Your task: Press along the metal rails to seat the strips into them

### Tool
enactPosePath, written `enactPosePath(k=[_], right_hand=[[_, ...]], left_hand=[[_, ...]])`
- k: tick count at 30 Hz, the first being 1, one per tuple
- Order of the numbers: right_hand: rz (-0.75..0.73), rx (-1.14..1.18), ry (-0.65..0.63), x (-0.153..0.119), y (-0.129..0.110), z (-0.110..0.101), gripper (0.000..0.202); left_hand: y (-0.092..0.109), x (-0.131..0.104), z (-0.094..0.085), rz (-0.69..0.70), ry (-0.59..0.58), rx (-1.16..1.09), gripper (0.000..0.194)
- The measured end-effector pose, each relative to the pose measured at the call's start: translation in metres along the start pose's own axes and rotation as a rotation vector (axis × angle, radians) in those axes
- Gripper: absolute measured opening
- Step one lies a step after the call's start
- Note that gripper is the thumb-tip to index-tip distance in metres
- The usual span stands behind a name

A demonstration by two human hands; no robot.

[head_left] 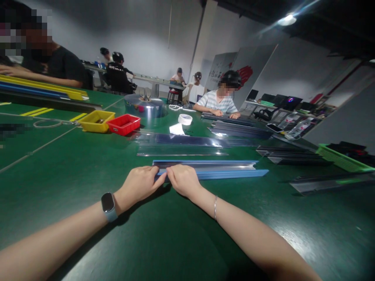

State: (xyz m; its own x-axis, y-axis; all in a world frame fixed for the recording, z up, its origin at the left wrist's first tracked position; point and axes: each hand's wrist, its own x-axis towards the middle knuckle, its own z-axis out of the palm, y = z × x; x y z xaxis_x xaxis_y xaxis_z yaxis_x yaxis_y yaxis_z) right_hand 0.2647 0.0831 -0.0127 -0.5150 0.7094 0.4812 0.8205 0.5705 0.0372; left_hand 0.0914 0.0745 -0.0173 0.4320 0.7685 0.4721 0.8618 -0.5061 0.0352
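A long blue channel-shaped strip [234, 173] with a shiny, clear-looking inner face lies crosswise on the green table. Both of my hands meet at its left end. My left hand [142, 181], with a watch on the wrist, has its fingers curled over the end and the thumb pressed to the near edge. Right beside it, my right hand [184, 179] grips the strip with thumb and fingers closed. The fingertips of both hands are partly hidden behind the strip and knuckles. Just beyond lie clear plastic strips [181, 150], flat on the table.
Past the clear strips are a red bin [124, 125], a yellow bin [96, 121], a large roll of clear film [145, 107] and a white tape roll [185, 119]. Dark strips [295, 155] and a green basket [342, 158] lie at right. Co-workers sit across the table and at far left.
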Motion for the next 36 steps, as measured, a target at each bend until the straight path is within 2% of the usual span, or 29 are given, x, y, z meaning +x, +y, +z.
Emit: enactPosePath(k=[5, 10, 18, 29, 36], right_hand=[[-0.004, -0.004, 0.021, -0.0007, 0.0000, -0.0021, 0.039], [0.022, -0.020, -0.047, 0.0023, -0.0014, -0.0026, 0.040], [0.068, -0.007, -0.082, 0.0026, -0.0018, -0.0005, 0.044], [0.043, -0.019, -0.062, 0.0024, -0.0020, 0.0000, 0.042], [0.050, -0.022, -0.065, 0.0027, -0.0025, -0.0015, 0.040]], left_hand=[[-0.0007, -0.0006, -0.0022, -0.011, 0.050, -0.033, 0.040], [-0.0005, -0.0011, -0.0038, 0.055, 0.111, -0.087, 0.034], [-0.0008, -0.0002, -0.0001, 0.076, 0.004, -0.013, 0.033], [0.0013, -0.0007, -0.0037, 0.069, 0.011, -0.006, 0.031], [0.0024, 0.0005, -0.0030, 0.019, 0.022, 0.004, 0.033]])
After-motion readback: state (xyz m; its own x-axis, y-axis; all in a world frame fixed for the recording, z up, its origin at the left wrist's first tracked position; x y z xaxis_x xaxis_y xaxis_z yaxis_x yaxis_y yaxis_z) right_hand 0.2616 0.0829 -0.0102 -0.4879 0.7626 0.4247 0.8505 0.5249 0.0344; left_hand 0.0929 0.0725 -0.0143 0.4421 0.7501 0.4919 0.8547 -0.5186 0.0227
